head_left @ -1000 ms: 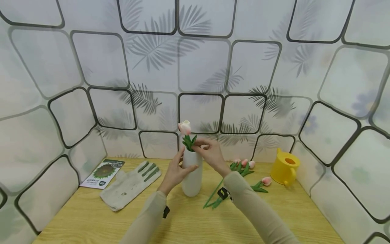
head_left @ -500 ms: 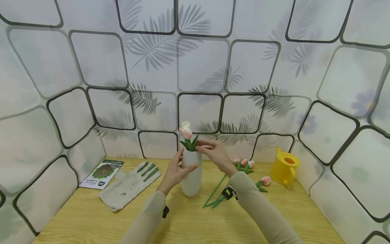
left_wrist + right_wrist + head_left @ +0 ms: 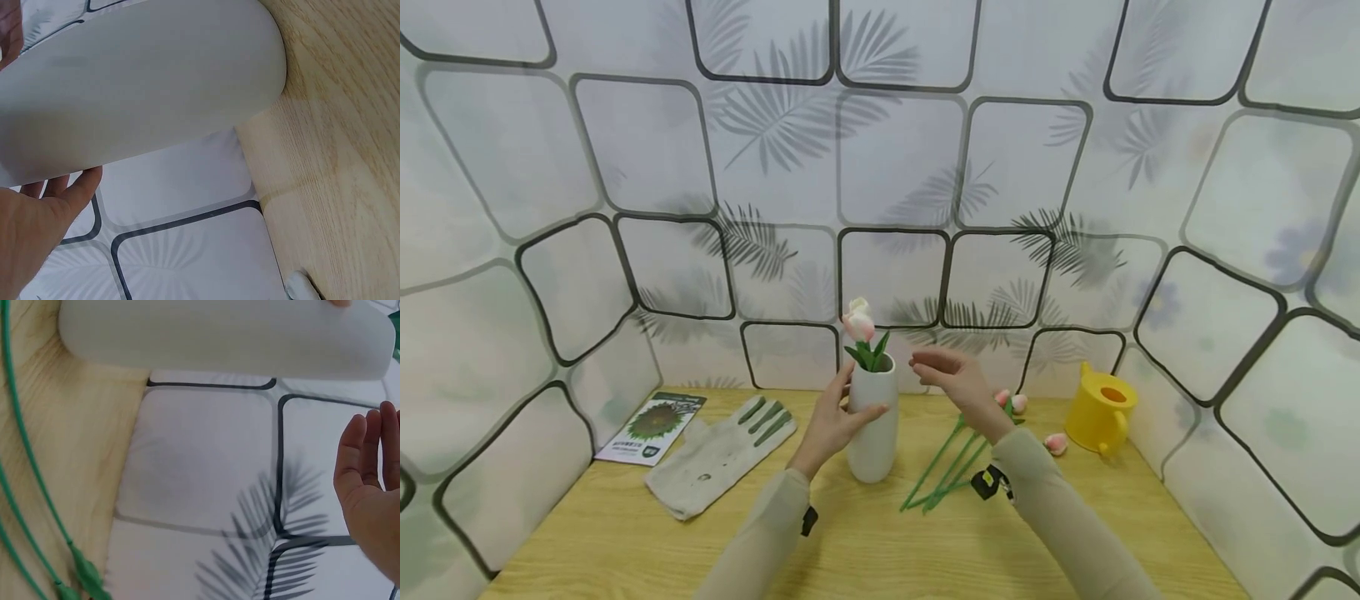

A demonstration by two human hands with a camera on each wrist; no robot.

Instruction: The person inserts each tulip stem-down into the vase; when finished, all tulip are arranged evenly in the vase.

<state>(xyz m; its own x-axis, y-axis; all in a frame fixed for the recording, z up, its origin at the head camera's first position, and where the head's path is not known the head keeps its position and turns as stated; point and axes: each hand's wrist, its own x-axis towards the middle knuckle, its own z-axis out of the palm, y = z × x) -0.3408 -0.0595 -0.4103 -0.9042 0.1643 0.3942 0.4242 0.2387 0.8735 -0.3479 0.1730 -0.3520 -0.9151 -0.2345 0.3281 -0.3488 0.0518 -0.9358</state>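
Observation:
A white vase [image 3: 874, 442] stands upright on the wooden table in the head view. One pale pink tulip [image 3: 858, 323] with green leaves rises from its mouth, leaning slightly left. My left hand [image 3: 835, 421] holds the vase from the left, thumb across its front and fingers behind. In the left wrist view, the fingers of that hand [image 3: 37, 228] touch the vase wall [image 3: 144, 87]. Right of the vase rim, my right hand [image 3: 961, 385] hovers apart from it with nothing held. The right wrist view shows this hand [image 3: 372, 481] with its fingers extended, beside the vase [image 3: 225, 340].
Several tulips lie right of the vase, their green stems [image 3: 951, 467] toward me; one pink bloom [image 3: 1056, 444] lies near a yellow watering can [image 3: 1099, 417]. Left are a garden glove [image 3: 718, 462] and a sunflower seed packet [image 3: 653, 427]. Patterned walls [image 3: 895, 275] border the table.
My right hand has let go of the tulip at the vase mouth and drawn away to the right. The tulip stays in the vase; my left hand keeps its hold.

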